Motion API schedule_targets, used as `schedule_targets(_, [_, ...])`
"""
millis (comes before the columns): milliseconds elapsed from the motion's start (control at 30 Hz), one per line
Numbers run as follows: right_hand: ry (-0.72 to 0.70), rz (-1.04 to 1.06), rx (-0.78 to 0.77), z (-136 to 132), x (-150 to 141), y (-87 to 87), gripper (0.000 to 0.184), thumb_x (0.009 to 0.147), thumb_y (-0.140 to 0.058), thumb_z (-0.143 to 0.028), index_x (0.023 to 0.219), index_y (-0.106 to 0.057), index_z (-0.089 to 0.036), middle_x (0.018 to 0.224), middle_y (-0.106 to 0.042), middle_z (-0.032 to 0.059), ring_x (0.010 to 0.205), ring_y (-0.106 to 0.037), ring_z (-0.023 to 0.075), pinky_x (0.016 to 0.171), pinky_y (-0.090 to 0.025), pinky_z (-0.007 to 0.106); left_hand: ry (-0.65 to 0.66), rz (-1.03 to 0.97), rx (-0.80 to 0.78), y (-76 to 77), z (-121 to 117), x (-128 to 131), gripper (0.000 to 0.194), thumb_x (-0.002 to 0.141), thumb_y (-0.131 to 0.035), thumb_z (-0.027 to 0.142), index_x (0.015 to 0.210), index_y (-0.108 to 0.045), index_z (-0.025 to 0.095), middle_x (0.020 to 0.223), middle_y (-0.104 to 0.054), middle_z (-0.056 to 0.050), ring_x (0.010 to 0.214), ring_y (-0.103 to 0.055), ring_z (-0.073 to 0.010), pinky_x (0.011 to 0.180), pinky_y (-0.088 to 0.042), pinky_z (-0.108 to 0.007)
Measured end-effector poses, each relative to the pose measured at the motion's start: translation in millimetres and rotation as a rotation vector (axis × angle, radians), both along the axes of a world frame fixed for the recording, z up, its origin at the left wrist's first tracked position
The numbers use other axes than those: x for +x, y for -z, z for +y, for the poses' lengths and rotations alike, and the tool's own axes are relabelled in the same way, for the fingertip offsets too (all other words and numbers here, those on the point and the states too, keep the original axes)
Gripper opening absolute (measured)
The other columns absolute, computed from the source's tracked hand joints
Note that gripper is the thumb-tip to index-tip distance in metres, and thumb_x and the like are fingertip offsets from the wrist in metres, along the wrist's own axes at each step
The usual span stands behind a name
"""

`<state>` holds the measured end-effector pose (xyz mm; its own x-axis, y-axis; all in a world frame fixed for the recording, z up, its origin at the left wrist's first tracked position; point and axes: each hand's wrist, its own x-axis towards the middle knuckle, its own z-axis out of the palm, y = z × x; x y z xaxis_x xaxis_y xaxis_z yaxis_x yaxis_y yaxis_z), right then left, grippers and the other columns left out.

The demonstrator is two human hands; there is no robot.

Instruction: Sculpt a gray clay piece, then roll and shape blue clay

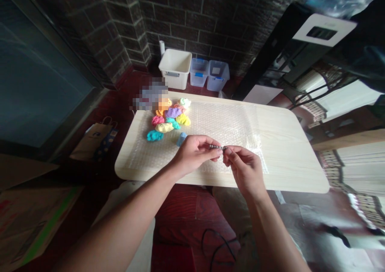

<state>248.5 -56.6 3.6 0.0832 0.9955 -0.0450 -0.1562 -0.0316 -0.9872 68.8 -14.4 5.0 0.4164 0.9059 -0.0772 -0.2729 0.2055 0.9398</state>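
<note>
Evidently both bare hands are closed on one small item: the left hand (pixel 195 154) pinches a thin, dark grey, beaded-looking strip (pixel 214 146) between thumb and fingers, while the right hand (pixel 247 166) grips its other end between thumb and fingertips. The strip is held in front of the person, over the near part of a pale wood-grain table (pixel 288 156) with rounded corners. Beneath the hands lies a sheet of clear bubble wrap (pixel 219 121). Just beyond the left wrist sits a blue soft-looking lump (pixel 181 139), partly hidden; whether it touches the hand cannot be told. Farther left, a teal crumpled lump (pixel 155 136) lies near a pale yellow elongated lump (pixel 164 127).
</note>
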Motion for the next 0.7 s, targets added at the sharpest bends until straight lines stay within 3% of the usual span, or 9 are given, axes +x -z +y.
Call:
schedule_targets(367, [0.018,0.002,0.02,-1,-6,2.3,0.015,0.086,-0.085,-0.038,0.089,-0.083,-0.023,0.069,-0.067,0.0014,0.067,-0.056,0.0174,0.065,-0.043,0.034,-0.068,-0.016,-0.02,-1.4,-2,2,0.034,0.076,-0.091,0.033,0.095,-0.077,0.01,0.075,-0.076,-0.006,0.067,-0.072,-0.0149,0.068,-0.058,-0.028])
schedule_targets(533, [0.077,0.116,0.014,1,-14,-4.3,0.018,0.082,-0.088,-0.041,0.084,-0.083,-0.024,0.069,-0.067,0.0009,0.065,-0.052,0.0158,0.064,-0.043,0.033,-0.155,-0.211,-0.151,1.7,-10,16,0.043,0.07,-0.096,0.025,0.105,-0.075,0.013,0.093,-0.08,-0.007,0.083,-0.074,-0.0171,0.08,-0.059,-0.03])
schedule_targets(700, [0.073,0.143,-0.003,1,-17,-5.3,0.021,0.08,-0.088,-0.044,0.085,-0.083,-0.024,0.068,-0.066,0.0005,0.064,-0.051,0.015,0.064,-0.044,0.033,-0.16,-0.296,-0.136,7.8,-17,30,0.025,0.082,-0.089,0.031,0.095,-0.08,0.012,0.092,-0.079,-0.009,0.082,-0.07,-0.0172,0.078,-0.057,-0.031])
